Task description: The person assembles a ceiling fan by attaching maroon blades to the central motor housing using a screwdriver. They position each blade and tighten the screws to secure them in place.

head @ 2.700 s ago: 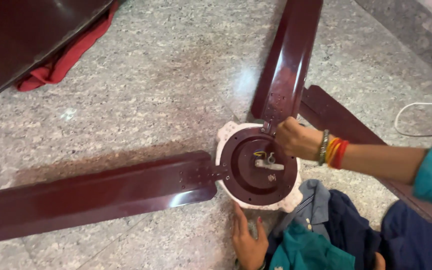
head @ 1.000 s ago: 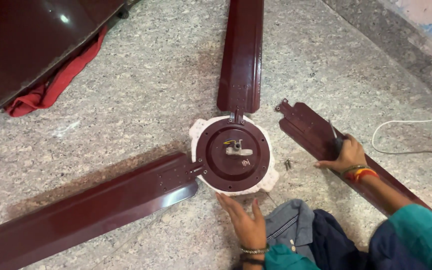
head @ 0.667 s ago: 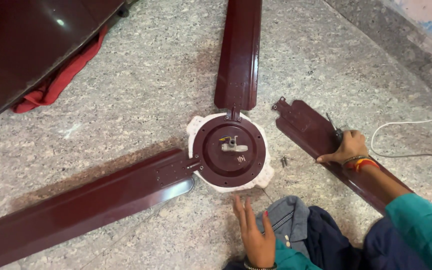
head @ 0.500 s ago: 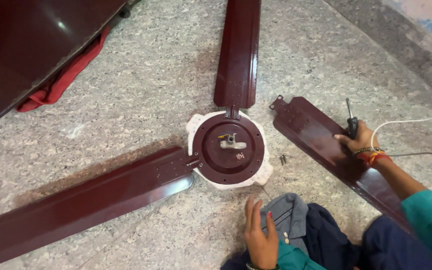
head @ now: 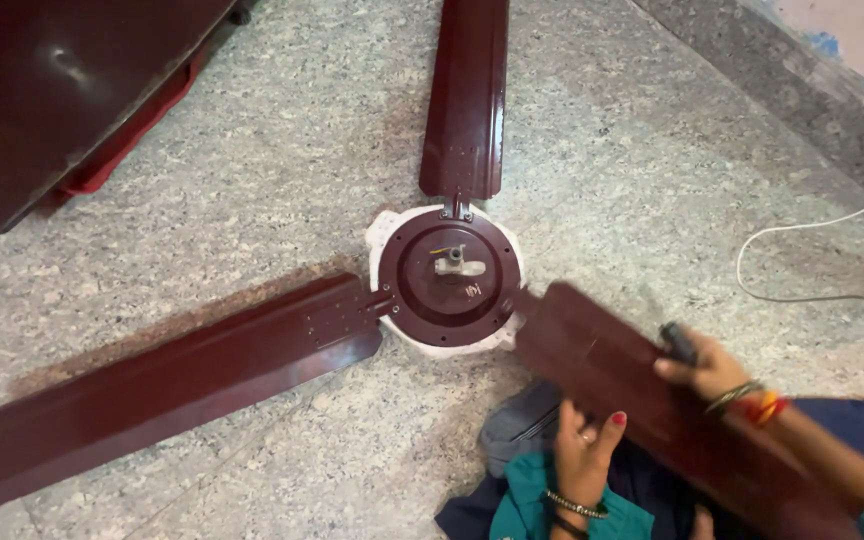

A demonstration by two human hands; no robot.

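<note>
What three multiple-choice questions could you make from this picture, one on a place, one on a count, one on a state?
1. Where does the white cable lie?
A. on the floor, right of the fan hub
B. across the hub
C. under the left blade

2. How many blades are fixed to the hub?
A. none
B. two
C. three

3. The loose blade is:
A. untouched
B. held by both hands
C. bolted on

Answers: A, it curves over the stone at right; B, the upper and left blades join it; B, left hand and right hand hold it.
</note>
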